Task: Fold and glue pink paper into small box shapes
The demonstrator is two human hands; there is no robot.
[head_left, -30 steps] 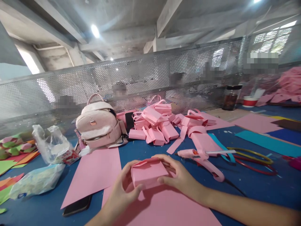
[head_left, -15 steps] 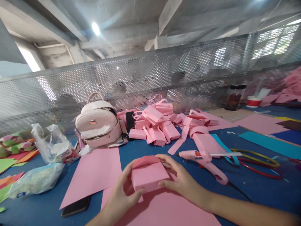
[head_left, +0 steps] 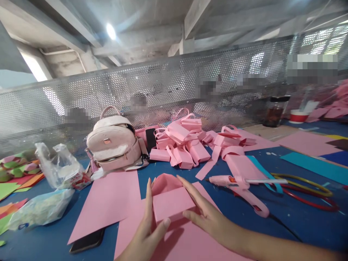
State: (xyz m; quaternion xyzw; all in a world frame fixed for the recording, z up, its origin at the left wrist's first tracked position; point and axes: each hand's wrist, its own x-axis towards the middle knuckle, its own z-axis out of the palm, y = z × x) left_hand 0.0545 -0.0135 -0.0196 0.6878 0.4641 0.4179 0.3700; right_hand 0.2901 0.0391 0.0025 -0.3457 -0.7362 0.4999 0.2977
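A small pink paper box (head_left: 174,204) with a raised, curved flap at its back stands over pink paper sheets (head_left: 190,239). My left hand (head_left: 146,221) holds its left side, thumb at the front lower corner and fingers stretched along the side. On the right, my right hand (head_left: 202,210) grips the box with its thumb against the front and its fingers straight along the far side. The inside of the box is mostly hidden. A pink glue gun (head_left: 241,188) lies to the right of my right hand.
Behind are a pile of pink paper bags (head_left: 185,141) and a pale backpack (head_left: 114,143). A phone (head_left: 87,241) lies partly under a sheet at left, near plastic bags (head_left: 40,208). Yellow and red pliers-like handles (head_left: 310,192) lie at right. A perforated metal screen (head_left: 168,87) stands behind.
The fingers of both hands have straightened along the box's sides, and its back flap now stands higher. The view has shifted slightly, moving things at right outward.
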